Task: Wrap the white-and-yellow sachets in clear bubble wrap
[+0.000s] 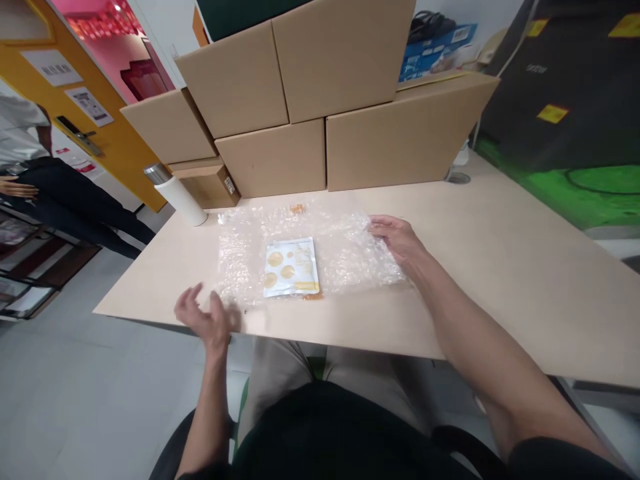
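Observation:
A sheet of clear bubble wrap (345,257) lies spread on the table, with bits of orange tape at its far and near edges. On it rests a flat white sachet (291,267) with gold circles and a gold band. My right hand (397,241) pinches the right edge of the bubble wrap, fingertips partly hidden by the film. Off the sheet's lower left corner, my left hand (203,317) hovers by the table's front edge, fingers curved and apart, holding nothing.
Stacked cardboard boxes (270,160) line the back of the table (500,267). A white bottle with a steel cap (183,200) stands at the back left. Someone in dark trousers (70,193) stands beyond the left side, near a yellow door (115,153).

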Motion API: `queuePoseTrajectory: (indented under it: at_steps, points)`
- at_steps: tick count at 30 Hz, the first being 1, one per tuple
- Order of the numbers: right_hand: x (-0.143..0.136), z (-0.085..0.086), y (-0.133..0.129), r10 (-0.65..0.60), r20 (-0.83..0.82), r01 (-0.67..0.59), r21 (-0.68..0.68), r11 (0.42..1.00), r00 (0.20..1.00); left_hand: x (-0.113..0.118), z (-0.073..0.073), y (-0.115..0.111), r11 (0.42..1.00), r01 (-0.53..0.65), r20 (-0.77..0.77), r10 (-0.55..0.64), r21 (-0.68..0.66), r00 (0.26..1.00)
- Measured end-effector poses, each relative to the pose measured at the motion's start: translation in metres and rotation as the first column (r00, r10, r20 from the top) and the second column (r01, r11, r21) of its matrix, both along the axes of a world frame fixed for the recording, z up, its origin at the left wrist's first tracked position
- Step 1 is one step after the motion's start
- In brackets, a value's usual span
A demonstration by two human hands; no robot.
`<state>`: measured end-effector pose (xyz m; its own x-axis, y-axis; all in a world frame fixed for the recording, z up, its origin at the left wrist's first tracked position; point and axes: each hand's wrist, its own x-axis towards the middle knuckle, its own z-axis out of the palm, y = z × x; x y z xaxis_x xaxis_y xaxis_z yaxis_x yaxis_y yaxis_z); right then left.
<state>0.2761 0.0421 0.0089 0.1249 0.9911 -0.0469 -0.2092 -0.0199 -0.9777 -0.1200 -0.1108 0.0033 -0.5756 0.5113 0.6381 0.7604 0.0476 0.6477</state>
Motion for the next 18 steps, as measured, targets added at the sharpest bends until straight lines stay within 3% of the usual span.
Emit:
queuePoseTrajectory:
  at_steps: [2, 4, 6, 9, 12, 16, 18]
  points:
    - [0.0, -0.003, 0.001, -0.014, -0.009, 0.014, -0.011, 1.0, 1.0, 0.017, 0.006, 0.004, 0.971, 0.137, -0.139, -0.166, -0.194, 0.976]
    - [0.001, -0.006, 0.002, -0.022, -0.02, 0.021, -0.021, 1.0, 1.0, 0.036, 0.011, 0.012, 0.89, 0.2, -0.125, -0.272, -0.41, 0.954]
    - [0.003, -0.009, 0.004, -0.024, -0.013, 0.023, -0.029, 0.999, 1.0, 0.052, 0.013, 0.02, 0.815, 0.23, -0.069, -0.312, -0.532, 0.947]
    - [0.005, -0.013, 0.005, -0.035, -0.002, 0.035, -0.038, 0.999, 0.999, 0.067, 0.011, 0.028, 0.778, 0.265, 0.005, -0.319, -0.569, 0.948]
    - [0.008, -0.016, 0.008, -0.049, -0.002, 0.049, -0.05, 0.998, 0.999, 0.068, 0.011, 0.03, 0.797, 0.292, 0.091, -0.288, -0.53, 0.953]
    - [0.011, -0.021, 0.012, -0.071, 0.045, 0.073, -0.05, 0.996, 0.996, 0.045, 0.014, 0.027, 0.857, 0.218, 0.137, -0.174, -0.467, 0.975]
    - [0.013, -0.024, 0.013, -0.084, 0.105, 0.088, -0.029, 0.996, 0.991, 0.027, 0.015, 0.026, 0.857, 0.133, 0.115, -0.087, -0.498, 0.99]
